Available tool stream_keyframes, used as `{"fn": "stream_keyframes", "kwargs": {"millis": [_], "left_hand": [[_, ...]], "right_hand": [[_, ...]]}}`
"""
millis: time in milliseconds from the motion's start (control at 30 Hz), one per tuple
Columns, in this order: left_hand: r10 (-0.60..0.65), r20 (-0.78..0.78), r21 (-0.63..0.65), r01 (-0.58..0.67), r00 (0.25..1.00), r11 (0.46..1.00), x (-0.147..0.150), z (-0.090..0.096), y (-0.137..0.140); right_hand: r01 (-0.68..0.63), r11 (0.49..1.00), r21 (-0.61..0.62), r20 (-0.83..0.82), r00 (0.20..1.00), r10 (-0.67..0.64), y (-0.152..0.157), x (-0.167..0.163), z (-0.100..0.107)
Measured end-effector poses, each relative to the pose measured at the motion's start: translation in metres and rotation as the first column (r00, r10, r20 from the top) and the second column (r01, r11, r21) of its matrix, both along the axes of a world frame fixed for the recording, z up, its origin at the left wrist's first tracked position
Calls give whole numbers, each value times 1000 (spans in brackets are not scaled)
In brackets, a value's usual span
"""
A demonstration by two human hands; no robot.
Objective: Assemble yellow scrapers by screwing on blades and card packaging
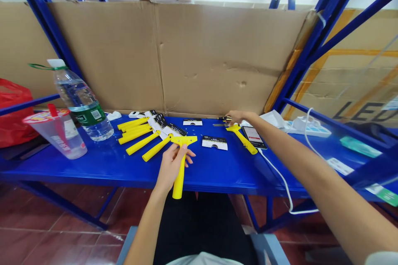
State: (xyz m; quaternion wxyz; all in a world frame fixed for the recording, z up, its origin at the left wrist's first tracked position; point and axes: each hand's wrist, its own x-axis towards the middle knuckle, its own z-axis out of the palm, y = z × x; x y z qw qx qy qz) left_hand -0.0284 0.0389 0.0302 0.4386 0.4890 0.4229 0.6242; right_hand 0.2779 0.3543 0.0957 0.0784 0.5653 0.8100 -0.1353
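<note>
In my left hand (174, 161) is a yellow scraper (178, 184), its wide flat head up and its round handle down past the table's front edge. My right hand (235, 116) stretches to the back of the table, fingers bent around what looks like a small black-and-yellow screwdriver (227, 119). Close below it, a thin metal blade (219, 125) lies flat. A second yellow scraper (244, 140) lies just in front of my right hand. To the left, several more yellow scrapers (139, 145) lie side by side, their heads partly covered by black-and-white cards (161, 123).
Two black-and-white cards (214, 143) lie mid-table. A phone (254, 137) with a white cable (284, 184) is at right, near a power strip (311, 129). A water bottle (83, 101) and plastic cup (64, 136) stand left. Cardboard (211, 58) walls the back between blue posts.
</note>
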Motion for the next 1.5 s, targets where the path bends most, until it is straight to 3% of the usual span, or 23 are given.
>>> {"fn": "stream_keyframes", "kwargs": {"millis": [400, 600, 800, 1100, 1267, 1500], "left_hand": [[-12, -15, 9, 12, 1000, 1000, 0, -1, 0], [-26, -34, 15, 26, 999, 1000, -2, -4, 0], [-28, -53, 21, 29, 998, 999, -1, -7, 0], [-29, -34, 14, 30, 999, 999, 1, -5, 0], [-26, -56, 14, 27, 998, 1000, 2, -1, -2], [-40, -82, 18, 42, 996, 999, 1, -2, -3]], "right_hand": [[-25, 997, -75, 56, 998, 29, 8, -2, 9], [-14, 999, 48, 146, 989, 7, 11, 5, 10], [-89, 979, 182, 179, 982, 56, 6, 13, 1], [-181, 954, 237, 193, 972, 136, -11, 5, -9], [-196, 962, 192, 117, 977, 176, -16, -12, -5], [-159, 987, 15, -22, 987, 160, -19, -39, 1]]}}
